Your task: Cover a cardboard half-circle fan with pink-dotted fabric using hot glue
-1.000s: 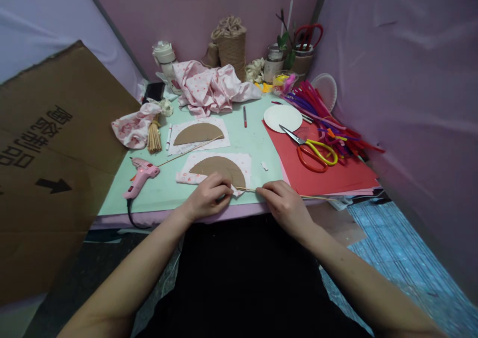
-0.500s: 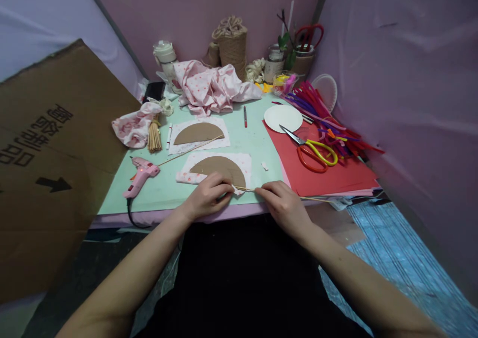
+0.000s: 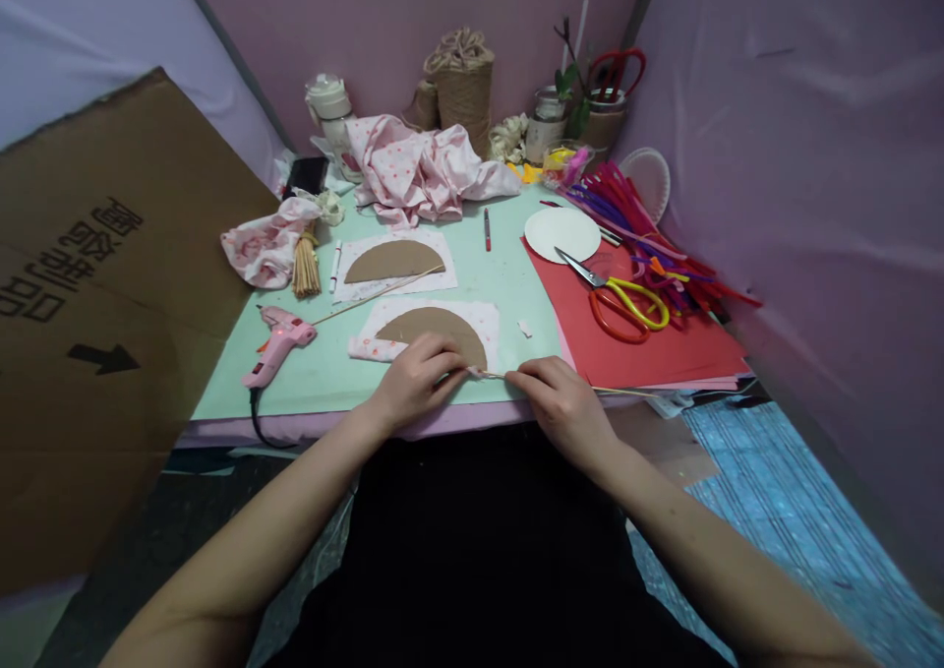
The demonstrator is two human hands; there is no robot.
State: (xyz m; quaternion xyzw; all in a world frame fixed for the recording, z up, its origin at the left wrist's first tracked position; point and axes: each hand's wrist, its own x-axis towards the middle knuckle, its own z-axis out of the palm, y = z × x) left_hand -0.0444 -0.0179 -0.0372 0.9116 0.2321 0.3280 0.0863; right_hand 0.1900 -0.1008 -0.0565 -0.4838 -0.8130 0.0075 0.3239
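A cardboard half-disc lies on a piece of white fabric with pink spots, whose lower left edge is folded up over it. My left hand is closed at the half-disc's lower right corner, its fingers pressing the fabric edge there. My right hand pinches a thin wooden stick, which runs from the fabric at my left fingertips out past my right hand. What lies under my left fingers is partly hidden. Behind, a second cardboard half-disc rests on its own fabric piece with another stick across it.
A pink glue gun lies at left, beside a big cardboard sheet. Scissors rest on red sheets at right, near pipe cleaners. Crumpled fabric, a bottle and twine stand behind.
My left fingers have shifted slightly right and the small fabric flap at the corner is now pressed around the stick. My right hand keeps its pinch, almost unmoved.
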